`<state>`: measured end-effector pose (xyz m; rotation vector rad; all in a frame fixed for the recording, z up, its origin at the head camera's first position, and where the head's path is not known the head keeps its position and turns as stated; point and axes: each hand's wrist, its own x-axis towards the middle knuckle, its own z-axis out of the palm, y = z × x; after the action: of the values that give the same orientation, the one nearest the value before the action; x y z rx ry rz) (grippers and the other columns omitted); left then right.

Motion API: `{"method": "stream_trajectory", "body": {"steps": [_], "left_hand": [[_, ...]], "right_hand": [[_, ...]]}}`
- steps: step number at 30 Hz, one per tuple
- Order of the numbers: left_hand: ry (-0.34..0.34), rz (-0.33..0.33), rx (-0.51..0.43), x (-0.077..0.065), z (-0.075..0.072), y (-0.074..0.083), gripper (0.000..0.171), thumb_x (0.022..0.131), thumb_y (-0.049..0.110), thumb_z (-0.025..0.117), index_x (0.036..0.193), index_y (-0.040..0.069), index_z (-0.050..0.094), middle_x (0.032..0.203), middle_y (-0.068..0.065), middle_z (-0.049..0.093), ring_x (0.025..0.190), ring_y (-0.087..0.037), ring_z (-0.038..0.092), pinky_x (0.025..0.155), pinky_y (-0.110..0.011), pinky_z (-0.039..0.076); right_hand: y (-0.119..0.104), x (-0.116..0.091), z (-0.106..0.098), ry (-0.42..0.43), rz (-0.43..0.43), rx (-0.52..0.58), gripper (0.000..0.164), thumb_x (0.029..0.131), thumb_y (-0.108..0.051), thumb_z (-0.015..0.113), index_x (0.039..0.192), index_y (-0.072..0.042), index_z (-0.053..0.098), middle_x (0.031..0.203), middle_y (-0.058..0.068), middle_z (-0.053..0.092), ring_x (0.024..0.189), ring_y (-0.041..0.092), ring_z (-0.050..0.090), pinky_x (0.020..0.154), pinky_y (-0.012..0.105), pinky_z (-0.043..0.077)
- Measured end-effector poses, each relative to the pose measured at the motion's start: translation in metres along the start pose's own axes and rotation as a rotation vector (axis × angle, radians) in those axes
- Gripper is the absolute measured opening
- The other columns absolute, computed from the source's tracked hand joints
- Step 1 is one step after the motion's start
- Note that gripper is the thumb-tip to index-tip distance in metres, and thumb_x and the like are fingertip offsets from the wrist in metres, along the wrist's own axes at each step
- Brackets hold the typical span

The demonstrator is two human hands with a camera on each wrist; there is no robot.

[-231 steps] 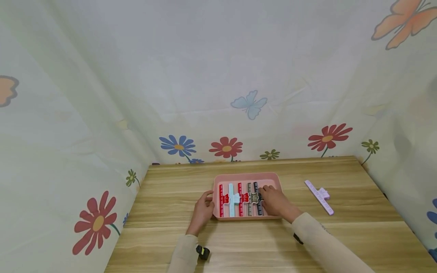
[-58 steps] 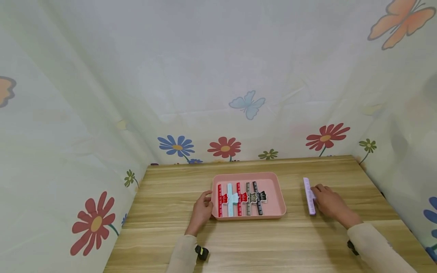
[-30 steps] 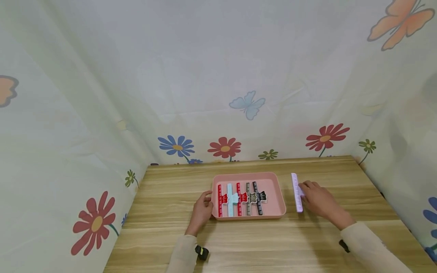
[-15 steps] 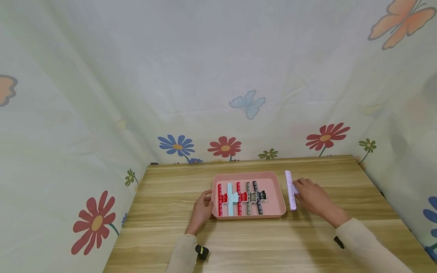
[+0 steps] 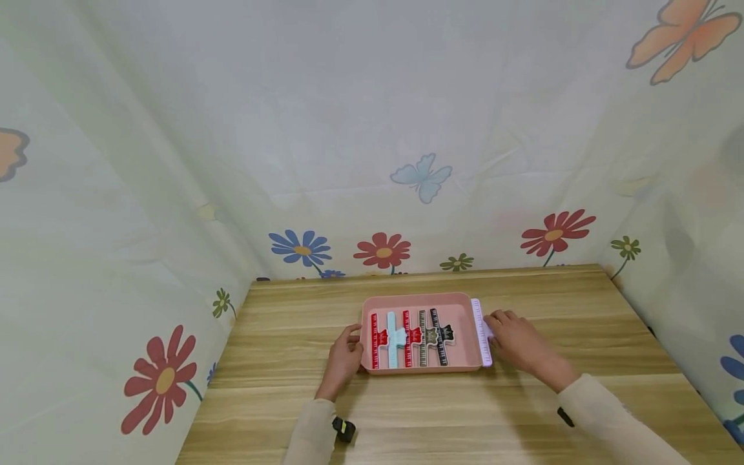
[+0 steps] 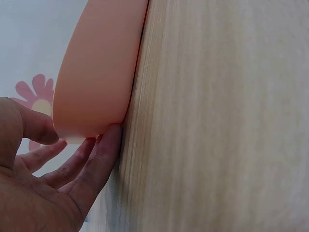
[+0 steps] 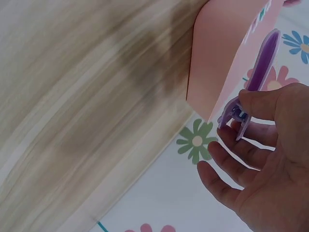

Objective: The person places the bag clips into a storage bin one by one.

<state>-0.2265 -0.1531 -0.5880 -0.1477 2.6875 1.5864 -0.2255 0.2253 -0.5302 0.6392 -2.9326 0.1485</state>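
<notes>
My right hand [image 5: 520, 339] pinches a lilac long-bar clip [image 5: 480, 332] by its handle, between thumb and index finger. In the right wrist view the lilac clip [image 7: 264, 63] is seen edge-on, its handle between those fingertips. The bar overlaps the right rim of a pink tray [image 5: 416, 299] in the head view. My left hand [image 5: 343, 361] rests its fingertips against the outside of the tray's left end; in the left wrist view its extended fingers [image 6: 104, 154] touch the tray wall [image 6: 99, 63]. Inside the tray, a red clip [image 5: 374, 341], light blue clip [image 5: 392, 340], another red clip [image 5: 407, 339], grey clip [image 5: 423, 339] and black clip [image 5: 438, 337] lie side by side.
The tray sits on a wood-grain table [image 5: 418, 413]. Behind and beside it hangs a pale cloth [image 5: 325, 129] printed with flowers and butterflies. Bare tray floor [image 5: 465, 329] shows to the right of the black clip.
The right hand has let go inside the tray, taken the lilac clip from the table and carried it left to the tray's right rim. The left hand stays at the tray.
</notes>
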Motion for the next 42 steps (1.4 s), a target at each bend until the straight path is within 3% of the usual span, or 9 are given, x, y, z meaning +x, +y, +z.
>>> {"method": "stream_trajectory", "body": {"steps": [22, 28, 42], "left_hand": [[-0.004, -0.005, -0.002, 0.000, -0.001, 0.000, 0.042, 0.097, 0.010, 0.052, 0.139, 0.013, 0.051, 0.123, -0.021, 0.062, 0.107, -0.033, 0.065, 0.075, -0.038, 0.058], [-0.004, -0.009, -0.008, 0.001, 0.000, -0.001, 0.042, 0.097, 0.009, 0.052, 0.139, 0.012, 0.051, 0.123, -0.021, 0.062, 0.107, -0.033, 0.065, 0.074, -0.036, 0.058], [-0.003, 0.007, -0.010, -0.001, 0.000, -0.001, 0.042, 0.097, 0.009, 0.052, 0.139, 0.011, 0.051, 0.121, -0.022, 0.062, 0.106, -0.033, 0.065, 0.073, -0.037, 0.058]], "right_hand": [[-0.025, 0.031, 0.016, -0.072, -0.021, 0.033, 0.048, 0.095, -0.020, 0.063, 0.135, 0.005, 0.053, 0.129, 0.024, 0.057, 0.119, 0.038, 0.054, 0.102, 0.053, 0.046], [-0.027, 0.033, 0.021, -0.051, -0.066, -0.030, 0.045, 0.094, -0.017, 0.064, 0.131, 0.007, 0.054, 0.123, 0.023, 0.058, 0.112, 0.035, 0.056, 0.099, 0.048, 0.049], [-0.031, 0.038, 0.030, -0.051, -0.093, -0.055, 0.039, 0.092, -0.011, 0.062, 0.126, 0.009, 0.057, 0.113, 0.021, 0.057, 0.102, 0.031, 0.057, 0.091, 0.045, 0.053]]}}
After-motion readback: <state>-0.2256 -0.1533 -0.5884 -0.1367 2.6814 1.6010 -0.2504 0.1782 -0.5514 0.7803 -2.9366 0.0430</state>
